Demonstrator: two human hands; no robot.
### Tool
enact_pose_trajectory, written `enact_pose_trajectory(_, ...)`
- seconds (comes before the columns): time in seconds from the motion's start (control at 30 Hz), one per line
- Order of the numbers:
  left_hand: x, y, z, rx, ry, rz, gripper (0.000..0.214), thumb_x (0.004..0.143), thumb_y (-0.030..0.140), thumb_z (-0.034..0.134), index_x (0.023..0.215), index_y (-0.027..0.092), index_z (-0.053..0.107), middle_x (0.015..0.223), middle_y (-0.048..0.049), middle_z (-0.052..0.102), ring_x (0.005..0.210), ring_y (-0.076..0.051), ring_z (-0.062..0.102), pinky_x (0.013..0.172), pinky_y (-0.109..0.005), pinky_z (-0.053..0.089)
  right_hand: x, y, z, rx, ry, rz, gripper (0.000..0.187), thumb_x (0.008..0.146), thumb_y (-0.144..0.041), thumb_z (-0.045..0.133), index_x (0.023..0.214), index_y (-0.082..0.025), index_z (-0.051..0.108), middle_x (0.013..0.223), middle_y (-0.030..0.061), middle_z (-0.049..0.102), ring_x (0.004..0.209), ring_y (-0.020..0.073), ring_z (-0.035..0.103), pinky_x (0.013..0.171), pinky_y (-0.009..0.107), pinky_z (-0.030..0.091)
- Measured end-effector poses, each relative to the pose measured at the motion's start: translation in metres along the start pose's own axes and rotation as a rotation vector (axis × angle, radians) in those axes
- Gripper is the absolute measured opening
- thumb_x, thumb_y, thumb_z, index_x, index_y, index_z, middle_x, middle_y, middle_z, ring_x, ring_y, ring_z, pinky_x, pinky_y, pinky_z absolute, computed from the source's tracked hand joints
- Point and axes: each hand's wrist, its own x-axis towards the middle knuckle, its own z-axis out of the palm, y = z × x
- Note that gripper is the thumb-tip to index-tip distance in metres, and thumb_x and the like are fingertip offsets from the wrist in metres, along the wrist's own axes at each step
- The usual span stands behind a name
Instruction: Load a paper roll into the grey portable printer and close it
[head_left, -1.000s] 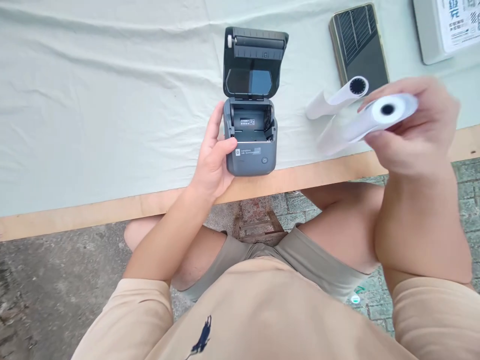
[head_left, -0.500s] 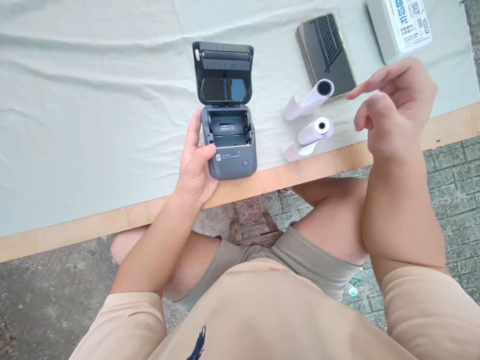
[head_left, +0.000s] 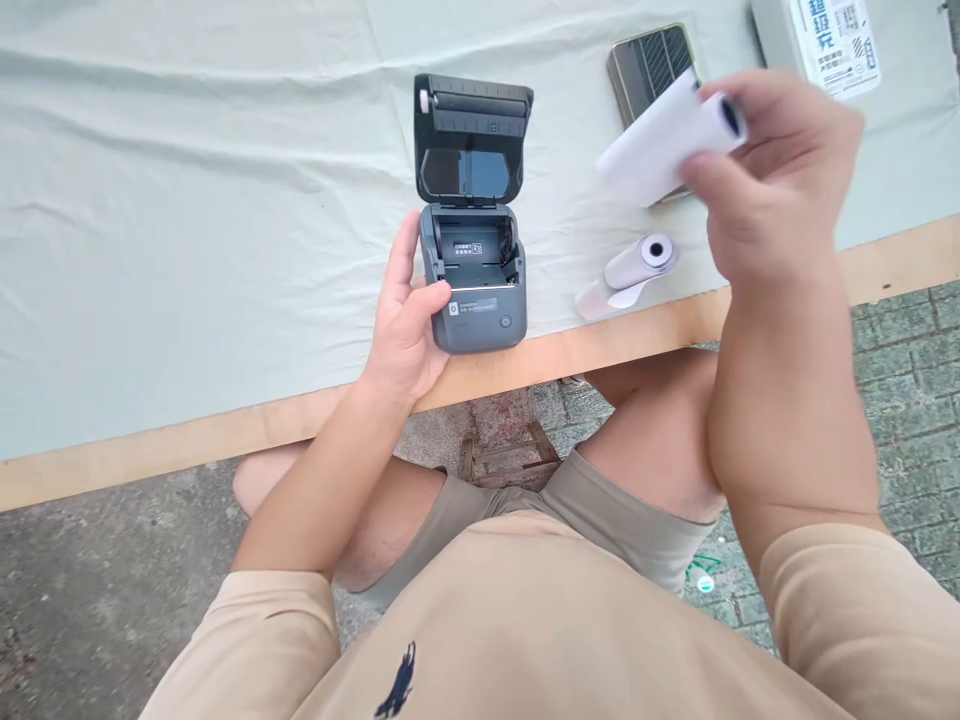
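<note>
My left hand (head_left: 409, 325) grips the left side of a dark grey label printer (head_left: 480, 325), thumb on its front edge. The printer's lid (head_left: 472, 140) stands raised, and its paper bay shows no roll inside. Up to the right, my right hand (head_left: 780, 170) pinches a white paper roll (head_left: 667, 140) by its dark-cored end, with the loose paper hanging to the left, blurred by motion. Below it, a second white paper roll (head_left: 630, 265) lies on the cloth with its end partly unwound.
A smartphone (head_left: 649, 70) lies behind the held roll, partly covered by it. At the back right stands a white box (head_left: 817, 45) with blue printing. Pale cloth (head_left: 187, 220) covers the table, whose bare wooden edge (head_left: 225, 430) runs above my knees.
My right hand has closed on the farther paper roll and lifted it off the cloth. The left hand still holds the printer, which sits slightly farther right in view.
</note>
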Motion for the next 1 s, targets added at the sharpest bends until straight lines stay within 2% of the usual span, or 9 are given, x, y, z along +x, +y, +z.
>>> enact_pose_trajectory(0.07,0.0,-0.002,-0.001,-0.019,-0.001,-0.014,0.077,0.075,0.051,0.087,0.142,0.04,0.05,0.151,0.0007,0.067,0.162,-0.033,0.046,0.123,-0.048,0.057,-0.008,-0.024,0.009,0.304,0.019,-0.078,0.064,0.06,-0.079,0.09,0.103,-0.032,0.079,0.093,0.0026,0.075,0.085,0.0233,0.068,0.077,0.043,0.057)
enact_pose_trajectory(0.1,0.0,-0.002,0.0,-0.031,-0.005,-0.014,0.079,0.074,0.051,0.087,0.142,0.04,0.05,0.151,0.001,0.067,0.162,-0.033,0.046,0.124,-0.048,0.056,-0.012,-0.038,0.015,0.373,-0.057,-0.07,0.06,0.064,-0.078,0.088,0.101,-0.032,0.079,0.09,0.0016,0.074,0.077,0.021,0.067,0.07,0.041,0.057)
enact_pose_trajectory(0.2,-0.001,0.0,0.003,-0.051,-0.02,-0.022,0.085,0.073,0.05,0.088,0.146,0.039,0.045,0.149,-0.0001,0.069,0.163,-0.033,0.044,0.125,-0.048,0.055,-0.025,-0.077,0.04,0.389,-0.572,-0.039,0.042,0.077,-0.052,0.089,0.108,-0.031,0.069,0.088,-0.0025,0.075,0.07,0.0185,0.07,0.059,0.036,0.058)
enact_pose_trajectory(0.27,-0.003,0.002,0.006,-0.051,-0.023,-0.057,0.094,0.072,0.047,0.088,0.152,0.036,0.038,0.143,-0.0025,0.072,0.164,-0.034,0.043,0.124,-0.049,0.055,-0.028,-0.09,0.059,0.191,-0.65,-0.027,0.029,0.082,-0.041,0.079,0.102,-0.03,0.062,0.098,-0.0012,0.076,0.082,0.0201,0.073,0.07,0.037,0.059)
enact_pose_trajectory(0.37,-0.004,0.003,0.006,-0.027,-0.051,-0.079,0.105,0.071,0.049,0.088,0.158,0.034,0.031,0.143,-0.0038,0.071,0.166,-0.034,0.039,0.125,-0.049,0.054,-0.023,-0.095,0.081,-0.236,-0.617,-0.119,0.016,0.083,-0.031,0.068,0.095,-0.03,0.057,0.099,0.0004,0.076,0.09,0.0247,0.072,0.084,0.044,0.054)
enact_pose_trajectory(0.47,-0.003,0.0,0.001,-0.006,-0.108,-0.065,0.108,0.071,0.055,0.087,0.16,0.035,0.029,0.15,-0.0035,0.065,0.167,-0.035,0.037,0.125,-0.049,0.053,-0.016,-0.094,0.091,-0.47,-0.598,-0.139,0.017,0.085,-0.024,0.064,0.098,-0.031,0.055,0.104,0.0015,0.078,0.092,0.0266,0.071,0.09,0.047,0.049)
enact_pose_trajectory(0.73,-0.004,-0.004,-0.002,-0.024,-0.145,-0.075,0.111,0.075,0.055,0.086,0.161,0.034,0.02,0.148,-0.0071,0.066,0.158,-0.038,0.05,0.115,-0.05,0.06,-0.016,-0.091,0.1,-0.602,-0.64,-0.09,0.021,0.089,-0.022,0.065,0.108,-0.028,0.057,0.109,0.0022,0.079,0.096,0.0271,0.072,0.097,0.049,0.045)
enact_pose_trajectory(0.87,-0.005,-0.003,-0.003,-0.027,-0.142,-0.065,0.104,0.078,0.054,0.084,0.159,0.037,0.022,0.154,-0.006,0.062,0.153,-0.036,0.056,0.114,-0.049,0.06,-0.025,-0.092,0.089,-0.568,-0.516,-0.241,0.013,0.098,-0.036,0.067,0.104,-0.026,0.062,0.127,0.0044,0.077,0.113,0.0295,0.071,0.096,0.049,0.041)
enact_pose_trajectory(1.0,-0.001,-0.011,-0.012,0.026,-0.217,-0.038,0.1,0.082,0.057,0.079,0.161,0.041,0.02,0.157,-0.0053,0.06,0.148,-0.035,0.062,0.111,-0.049,0.061,-0.037,-0.092,0.077,-0.599,-0.547,-0.418,0.029,0.105,-0.044,0.059,0.085,-0.024,0.064,0.103,0.0018,0.08,0.109,0.0281,0.069,0.089,0.047,0.035)
